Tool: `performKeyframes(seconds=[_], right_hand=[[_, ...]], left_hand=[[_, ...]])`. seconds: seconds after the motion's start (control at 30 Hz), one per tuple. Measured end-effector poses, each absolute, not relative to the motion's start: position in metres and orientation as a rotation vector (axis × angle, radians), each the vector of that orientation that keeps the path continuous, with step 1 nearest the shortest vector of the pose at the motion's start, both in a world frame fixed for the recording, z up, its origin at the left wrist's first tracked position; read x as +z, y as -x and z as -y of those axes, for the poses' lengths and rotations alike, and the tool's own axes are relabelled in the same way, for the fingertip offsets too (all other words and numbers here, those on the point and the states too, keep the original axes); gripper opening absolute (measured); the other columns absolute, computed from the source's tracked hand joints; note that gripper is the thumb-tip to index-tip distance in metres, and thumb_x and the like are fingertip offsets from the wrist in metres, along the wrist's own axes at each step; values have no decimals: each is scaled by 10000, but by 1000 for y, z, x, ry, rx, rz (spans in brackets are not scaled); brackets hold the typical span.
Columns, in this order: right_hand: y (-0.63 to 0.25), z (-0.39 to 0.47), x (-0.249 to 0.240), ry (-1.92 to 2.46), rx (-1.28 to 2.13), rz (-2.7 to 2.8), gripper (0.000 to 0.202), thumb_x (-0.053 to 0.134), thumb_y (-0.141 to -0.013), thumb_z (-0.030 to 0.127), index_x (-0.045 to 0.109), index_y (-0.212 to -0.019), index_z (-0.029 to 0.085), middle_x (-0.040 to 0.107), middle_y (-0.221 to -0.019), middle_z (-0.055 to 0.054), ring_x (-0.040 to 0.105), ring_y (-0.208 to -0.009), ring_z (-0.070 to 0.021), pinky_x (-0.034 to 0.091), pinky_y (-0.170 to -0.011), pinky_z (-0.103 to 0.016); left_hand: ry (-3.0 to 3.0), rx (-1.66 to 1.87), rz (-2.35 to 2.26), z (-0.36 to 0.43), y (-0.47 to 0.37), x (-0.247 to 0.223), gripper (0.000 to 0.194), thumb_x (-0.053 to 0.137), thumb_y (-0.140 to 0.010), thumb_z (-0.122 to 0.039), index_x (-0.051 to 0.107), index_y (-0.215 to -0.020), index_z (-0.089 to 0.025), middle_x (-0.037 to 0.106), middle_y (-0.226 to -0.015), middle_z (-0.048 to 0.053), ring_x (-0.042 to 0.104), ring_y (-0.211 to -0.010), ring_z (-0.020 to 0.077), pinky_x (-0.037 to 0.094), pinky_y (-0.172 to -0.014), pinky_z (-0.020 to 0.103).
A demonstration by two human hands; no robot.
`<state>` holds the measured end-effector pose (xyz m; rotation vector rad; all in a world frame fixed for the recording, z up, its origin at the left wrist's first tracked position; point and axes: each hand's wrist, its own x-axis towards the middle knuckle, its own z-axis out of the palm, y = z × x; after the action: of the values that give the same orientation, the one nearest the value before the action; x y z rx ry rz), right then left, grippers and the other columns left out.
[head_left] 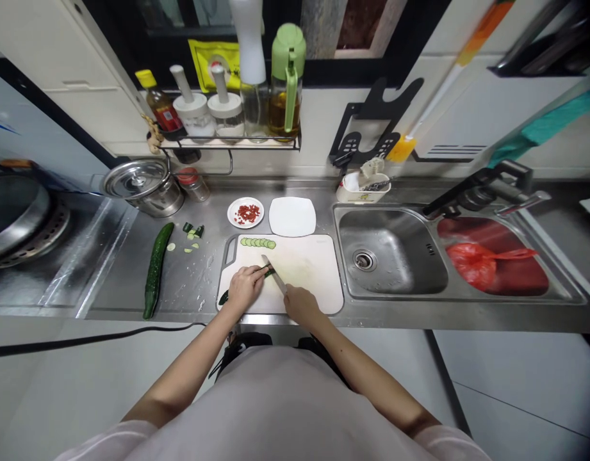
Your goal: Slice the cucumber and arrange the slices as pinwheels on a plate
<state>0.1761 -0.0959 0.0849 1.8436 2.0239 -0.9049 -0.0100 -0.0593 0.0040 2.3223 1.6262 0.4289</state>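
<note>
On the white cutting board (314, 269), my left hand (245, 287) is closed on a dark green cucumber piece (222, 298), whose end shows at the left of the hand. My right hand (300, 305) is wrapped round the handle of a knife (277, 276). The blade points up and left, with its edge beside the cucumber and close to my left fingertips. A row of overlapping cucumber slices (257, 242) lies at the board's upper left. Behind the board are a white plate with chopped red bits (247, 212) and a square white plate (292, 216).
A whole cucumber (156, 271) and scraps (193, 230) lie left of the board. A lidded steel pot (155, 189) and a red-capped jar (193, 186) stand behind them. Right of the board is a double sink (395, 256) holding a red bag (475, 264). Bottles line a rack (232, 145).
</note>
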Motion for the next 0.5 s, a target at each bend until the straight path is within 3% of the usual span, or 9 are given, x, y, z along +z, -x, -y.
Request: performKeyframes(seconds=[0.5], right_hand=[[-164, 79, 66, -1884, -857, -2081, 282, 357, -957, 161, 595, -1107, 135, 699, -1018, -144, 671, -965, -232, 479, -784, -315]], left_hand=[[-2314, 463, -1629, 60, 9, 3, 326, 503, -930, -275, 694, -1192, -304, 685, -1142, 43, 571, -962, 204, 486, -874, 355]])
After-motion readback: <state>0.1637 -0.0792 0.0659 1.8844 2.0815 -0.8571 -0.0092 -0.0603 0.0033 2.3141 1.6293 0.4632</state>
